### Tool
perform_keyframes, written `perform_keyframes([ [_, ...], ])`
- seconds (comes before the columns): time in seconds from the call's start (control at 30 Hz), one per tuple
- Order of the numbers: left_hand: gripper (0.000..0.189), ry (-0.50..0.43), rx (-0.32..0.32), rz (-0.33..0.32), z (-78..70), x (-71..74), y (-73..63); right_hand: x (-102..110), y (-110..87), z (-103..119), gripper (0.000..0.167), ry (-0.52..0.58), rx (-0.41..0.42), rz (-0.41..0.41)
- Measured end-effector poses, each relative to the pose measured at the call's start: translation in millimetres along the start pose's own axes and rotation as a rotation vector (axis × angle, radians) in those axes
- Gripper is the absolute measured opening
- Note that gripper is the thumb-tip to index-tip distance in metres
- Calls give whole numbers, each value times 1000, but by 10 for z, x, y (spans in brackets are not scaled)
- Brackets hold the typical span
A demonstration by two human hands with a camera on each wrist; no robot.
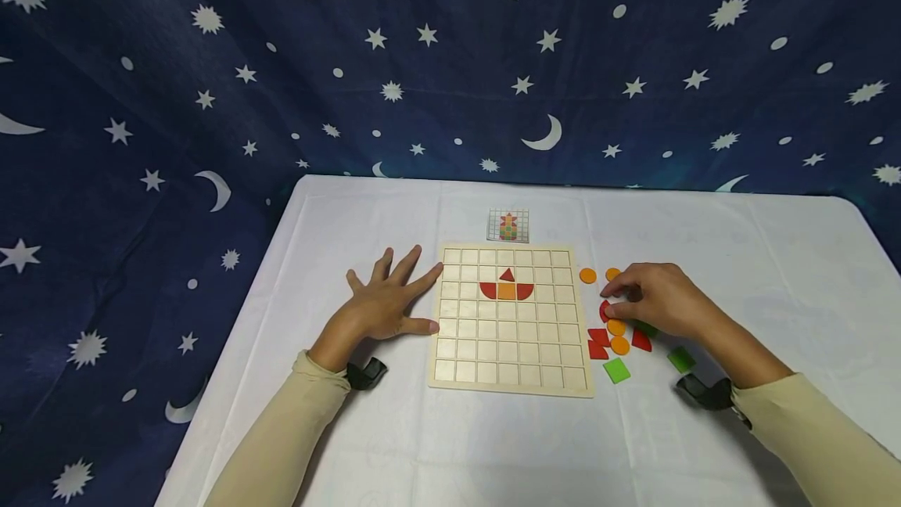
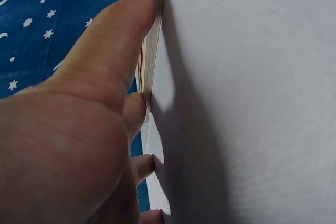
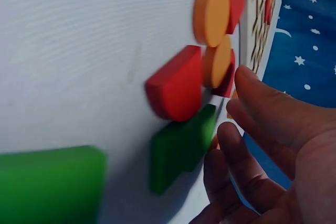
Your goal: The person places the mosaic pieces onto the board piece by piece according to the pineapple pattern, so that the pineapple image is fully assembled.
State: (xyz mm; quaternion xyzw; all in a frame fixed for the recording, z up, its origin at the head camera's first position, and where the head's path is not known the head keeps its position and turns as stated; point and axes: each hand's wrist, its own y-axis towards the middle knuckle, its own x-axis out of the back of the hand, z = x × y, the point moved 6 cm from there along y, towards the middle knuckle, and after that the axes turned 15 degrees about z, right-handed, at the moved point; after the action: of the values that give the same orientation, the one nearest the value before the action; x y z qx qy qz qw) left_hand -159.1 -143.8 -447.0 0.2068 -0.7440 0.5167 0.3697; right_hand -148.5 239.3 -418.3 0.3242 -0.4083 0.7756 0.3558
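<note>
A pale wooden grid board (image 1: 467, 350) lies on the table. A red triangle (image 1: 507, 275) and an orange square (image 1: 506, 291) with a red quarter-circle on either side sit in its cells. My left hand (image 1: 383, 305) is spread flat at the board's left edge, its thumb and a fingertip against the edge. My right hand (image 1: 658, 298) is over the loose pieces right of the board. Its thumb (image 3: 249, 80) and index finger are apart around a red quarter-circle piece (image 1: 603, 311), the thumb tip overlapping it in the head view.
Behind the board lies a small pattern card (image 1: 518, 227). Loose pieces lie around the right hand: orange discs (image 1: 587, 276), red quarter-circles (image 1: 641, 341), a light green square (image 1: 617, 370) and darker green pieces (image 1: 680, 359). A blue starry cloth (image 1: 450, 61) hangs behind the white-covered table (image 1: 493, 444).
</note>
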Motion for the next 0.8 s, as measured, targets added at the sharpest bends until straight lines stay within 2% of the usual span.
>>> perform_keyframes([
  [0.3, 101, 2, -1, -6, 2, -5, 2, -54, -23, -53, 30, 4, -3, -18],
  [0.8, 101, 4, -2, -7, -8, 1, -4, -111, -37, -43, 20, 37, 38, -49],
])
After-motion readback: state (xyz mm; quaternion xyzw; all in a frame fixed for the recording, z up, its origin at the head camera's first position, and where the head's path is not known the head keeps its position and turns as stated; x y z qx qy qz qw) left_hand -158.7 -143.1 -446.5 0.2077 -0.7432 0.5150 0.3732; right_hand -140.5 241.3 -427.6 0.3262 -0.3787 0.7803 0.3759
